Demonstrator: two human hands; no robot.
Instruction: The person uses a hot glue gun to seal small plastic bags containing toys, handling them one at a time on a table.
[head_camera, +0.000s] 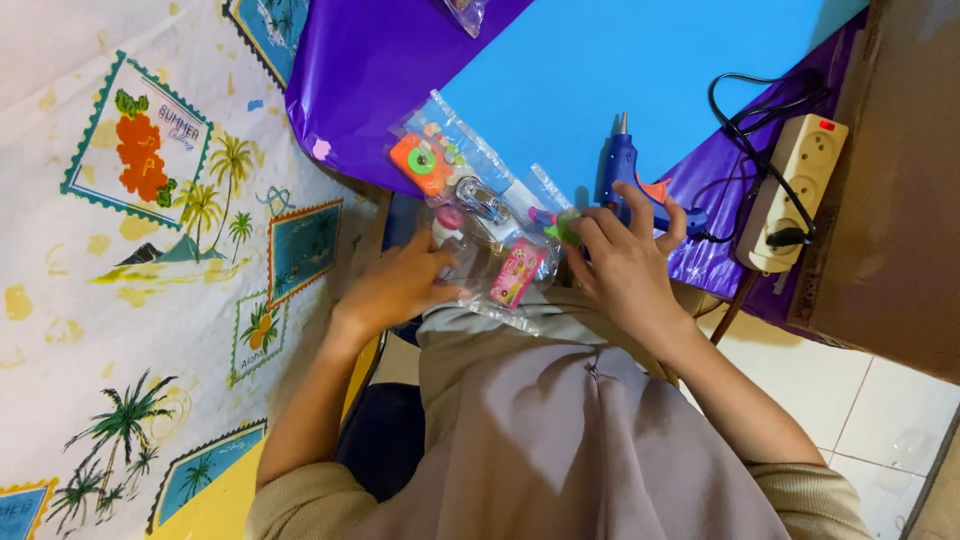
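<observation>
The left hand (395, 285) is gripping the near left edge of the bag (480, 235), fingers curled and closed on the plastic. The right hand (625, 265) is pinching a small green piece (568, 228) at the bag's right end, fingers bent and drawn together, thumb raised.

The bag is lying at the near edge of the blue sheet (640, 70), partly hanging over the person's lap, between both hands.

Risks, as judged from this position:
- The bag is overhanging the edge. If either grip is loosening, small pieces are likely to be spilling into the lap or onto the floor (860, 410).
- The glue gun (628, 170) is standing just beyond the right hand, nozzle up, its cord running to the power strip (795, 190). If it is hot, a knuckle could be brushing the barrel, or the thin plastic could be melting against it.

Appearance: the bag is clear, crinkled and glossy. Inside are showing an orange piece with a green ring (420, 162), a silver clasp (480, 200), a pink block (517, 270) and a small pink-capped item (448, 222).
</observation>
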